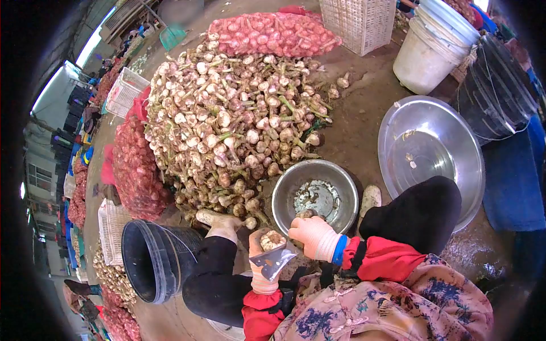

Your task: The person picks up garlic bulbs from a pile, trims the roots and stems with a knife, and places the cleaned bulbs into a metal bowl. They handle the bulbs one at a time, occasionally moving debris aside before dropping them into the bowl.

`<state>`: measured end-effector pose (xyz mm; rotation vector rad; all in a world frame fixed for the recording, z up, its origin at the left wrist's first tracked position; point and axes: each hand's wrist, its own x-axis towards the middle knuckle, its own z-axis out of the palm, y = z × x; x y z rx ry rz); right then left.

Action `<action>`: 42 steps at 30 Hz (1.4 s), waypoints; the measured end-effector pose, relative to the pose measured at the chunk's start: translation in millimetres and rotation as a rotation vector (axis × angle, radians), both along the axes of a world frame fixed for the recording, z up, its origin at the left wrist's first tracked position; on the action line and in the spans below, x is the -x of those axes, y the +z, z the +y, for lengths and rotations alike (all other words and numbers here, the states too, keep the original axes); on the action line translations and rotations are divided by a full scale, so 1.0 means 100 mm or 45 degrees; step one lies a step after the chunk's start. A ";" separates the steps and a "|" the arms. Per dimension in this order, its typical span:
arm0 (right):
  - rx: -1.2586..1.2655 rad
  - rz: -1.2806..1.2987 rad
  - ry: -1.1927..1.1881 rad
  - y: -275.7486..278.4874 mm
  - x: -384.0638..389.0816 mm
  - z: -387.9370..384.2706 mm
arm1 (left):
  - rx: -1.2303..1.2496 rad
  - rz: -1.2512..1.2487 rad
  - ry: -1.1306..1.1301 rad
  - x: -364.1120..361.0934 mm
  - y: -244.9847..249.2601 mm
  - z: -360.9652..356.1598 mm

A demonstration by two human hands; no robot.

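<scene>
My left hand (259,256), in a pale pink glove, is closed around a garlic bulb (273,240). Just under that bulb is a grey metal blade (275,261); whether the hand grips it or it stands fixed cannot be made out. At the near rim of a steel bowl (277,196), my right hand (314,234), gloved likewise, has its fingers closed on a brownish bulb, apparently garlic (306,214), partly hidden. Pale scraps lie on the bowl's bottom. Beyond both hands rises a big heap of garlic with stems (227,122).
A wide steel basin (392,148) is on the right, with white buckets (424,57), a black bucket (495,91) and a blue tub (515,182) behind. A dark bucket (142,256) lies tipped at left. Red net sacks (267,35) and a woven basket (358,25) border the heap.
</scene>
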<state>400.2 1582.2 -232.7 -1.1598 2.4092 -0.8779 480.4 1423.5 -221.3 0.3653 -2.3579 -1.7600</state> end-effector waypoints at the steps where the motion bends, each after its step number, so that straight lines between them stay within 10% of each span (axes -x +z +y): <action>1: -0.001 0.000 0.001 0.00 0.01 -0.01 | -0.001 0.000 0.001 -0.02 -0.02 0.03; 3: -0.085 -0.032 -0.019 -0.01 0.03 -0.03 | -0.554 -0.034 0.128 -0.06 -0.05 0.08; 9: -0.302 -0.132 0.016 -0.18 0.20 -0.22 | -0.202 0.027 0.062 -0.16 0.03 0.03; 11: -0.336 -0.577 -0.606 -0.59 0.57 0.01 | -0.075 0.111 0.019 -0.17 0.39 0.14; 13: 0.096 -0.356 -1.055 -0.99 0.72 0.12 | -0.109 0.183 0.065 -0.18 0.27 -0.01; 17: 0.609 -0.181 -0.773 -0.49 0.54 -0.02 | -0.647 0.002 0.449 -0.03 0.28 -0.21; 23: 0.605 -0.087 -0.207 -0.27 0.17 -0.13 | -1.435 0.349 0.303 0.17 0.07 -0.14; 31: 0.649 -0.045 -0.291 -0.58 0.31 -0.24 | -1.359 0.292 0.351 0.20 0.05 0.23; 33: 0.024 -0.827 -0.803 -0.93 0.43 -0.13 | -1.834 0.375 0.125 0.25 -0.02 0.18; 38: 0.868 -1.103 -1.231 -0.62 0.48 0.26 | -1.153 -0.517 0.103 0.55 -0.74 0.23; 42: 0.943 -0.849 -1.169 -0.11 0.44 0.51 | 0.289 -0.856 -0.289 0.80 -1.66 0.32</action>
